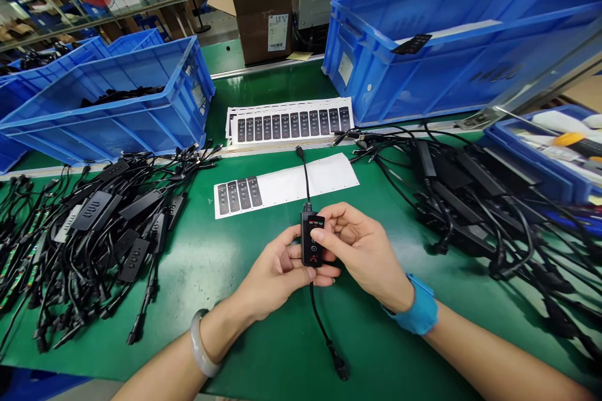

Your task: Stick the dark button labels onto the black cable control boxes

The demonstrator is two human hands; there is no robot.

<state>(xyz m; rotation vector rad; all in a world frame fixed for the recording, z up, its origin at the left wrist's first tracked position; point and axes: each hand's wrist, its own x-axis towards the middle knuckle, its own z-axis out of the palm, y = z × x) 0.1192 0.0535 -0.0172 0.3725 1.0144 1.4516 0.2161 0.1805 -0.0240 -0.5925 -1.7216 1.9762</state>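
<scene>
At the green bench (263,351), head view, one person working with both bare hands. Landmark: the near label sheet (282,185), white backing with four dark labels at its left end.

Black control box (305,250) just nearer than the sheet, held roughly upright, cord out of both ends. Left hand (277,269) has thumb and fingers closed around the box's lower end. Right hand (362,247) grips too: thumb flat on the face, forefinger bent at the upper right edge. Dark face label (314,257) on the box; whether its upper part sits flat I can't fairly say, the thumb covers much of it.

Upper cord (305,178) crosses the sheet; lower cord (320,319) trails nearer, ending in a plug (341,368).

Left of the sheet, a pile of corded boxes (96,210); right of it, another heap (486,172). Beyond it, printed label sheets (294,128), with blue bins to the left (188,97) and right (433,81).

Risks, as I judge them: a sideways drag of the right thumb could skew the label; uneven pressure could trap a bubble or leave a corner lifted. A loose left hold would let the box twist with its cords. The upper cord, if pulled, might shift or crease the sheet.
</scene>
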